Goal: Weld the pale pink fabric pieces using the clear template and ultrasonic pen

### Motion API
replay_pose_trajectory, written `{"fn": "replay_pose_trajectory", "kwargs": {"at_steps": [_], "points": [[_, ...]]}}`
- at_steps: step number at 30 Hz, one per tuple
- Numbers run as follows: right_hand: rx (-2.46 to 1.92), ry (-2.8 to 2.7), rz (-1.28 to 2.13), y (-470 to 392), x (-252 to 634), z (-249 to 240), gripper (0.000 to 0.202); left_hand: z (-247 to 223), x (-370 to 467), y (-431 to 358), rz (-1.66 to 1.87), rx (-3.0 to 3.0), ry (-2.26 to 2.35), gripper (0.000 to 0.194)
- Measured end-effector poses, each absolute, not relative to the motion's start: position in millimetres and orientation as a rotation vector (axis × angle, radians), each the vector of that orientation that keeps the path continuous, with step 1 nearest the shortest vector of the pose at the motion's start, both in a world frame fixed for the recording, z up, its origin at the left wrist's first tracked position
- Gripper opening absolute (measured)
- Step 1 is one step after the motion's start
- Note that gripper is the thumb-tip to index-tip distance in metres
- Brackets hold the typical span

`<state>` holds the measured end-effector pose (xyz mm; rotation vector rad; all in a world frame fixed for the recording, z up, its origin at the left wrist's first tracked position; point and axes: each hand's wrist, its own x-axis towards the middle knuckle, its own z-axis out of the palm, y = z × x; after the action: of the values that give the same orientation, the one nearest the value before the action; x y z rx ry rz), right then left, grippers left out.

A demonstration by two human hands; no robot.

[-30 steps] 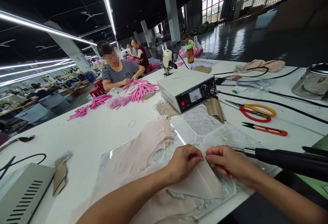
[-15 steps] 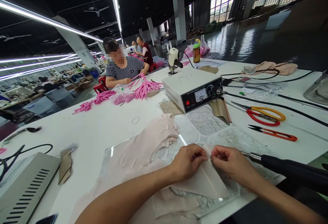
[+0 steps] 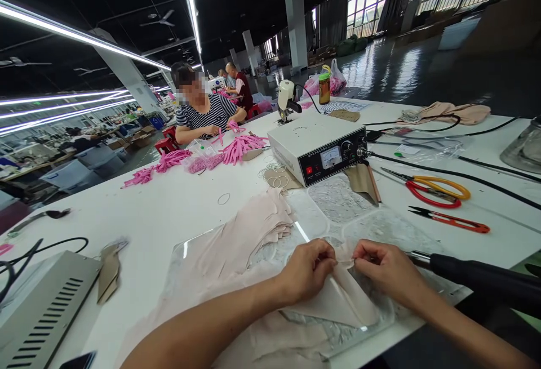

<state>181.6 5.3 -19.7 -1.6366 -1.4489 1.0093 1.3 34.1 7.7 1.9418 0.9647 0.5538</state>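
Both hands pinch one pale pink piece of thin fabric [image 3: 349,301] above a clear sheet [image 3: 304,211] on the table. My left hand [image 3: 310,270] grips its upper left edge with thumb and fingers closed. A short span of cloth runs across to my right hand [image 3: 380,267], whose fingertips are closed on it too. The lower part of the piece drapes down toward me. Left of my hands lies a stack of similar fabric pieces [image 3: 253,228]. A black-handled tool with a metal tip [image 3: 473,276] lies just behind my right hand.
A control box with a dial [image 3: 321,143] stands ahead, trailing black cables. Scissors [image 3: 439,189] and orange thread snips [image 3: 452,219] lie at right. A vented metal box [image 3: 51,307] sits at left. Across the table a co-worker [image 3: 207,110] handles pink strips [image 3: 240,146].
My hands have moved slightly apart, the right one a little rightward, and the fabric between them is stretched wider and creased. Across the table, the co-worker's hands have shifted with the pink strips.
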Motion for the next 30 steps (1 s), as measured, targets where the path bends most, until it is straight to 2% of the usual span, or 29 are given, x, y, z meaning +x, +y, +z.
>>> {"fn": "replay_pose_trajectory", "kwargs": {"at_steps": [13,19,22,24,30], "points": [[-1.537,-1.455,1.122,5.5,183.7,-24.5,0.010,7.4,1.3,31.3,0.538,1.929,0.974,0.005],[-1.474,-1.362,1.339,2.6,184.8,-29.2,0.017,10.5,11.1,31.0,0.522,1.942,1.036,0.025],[-1.429,-1.345,1.388,-0.3,184.5,-26.2,0.019,9.8,15.2,31.3,0.519,1.984,1.053,0.020],[-1.414,-1.358,1.378,-2.0,183.7,-23.7,0.018,8.1,16.7,32.3,0.519,1.991,1.057,0.013],[-1.434,-1.471,1.171,-3.2,182.7,-23.7,0.015,1.2,16.8,35.2,0.563,2.003,0.992,0.013]]}}
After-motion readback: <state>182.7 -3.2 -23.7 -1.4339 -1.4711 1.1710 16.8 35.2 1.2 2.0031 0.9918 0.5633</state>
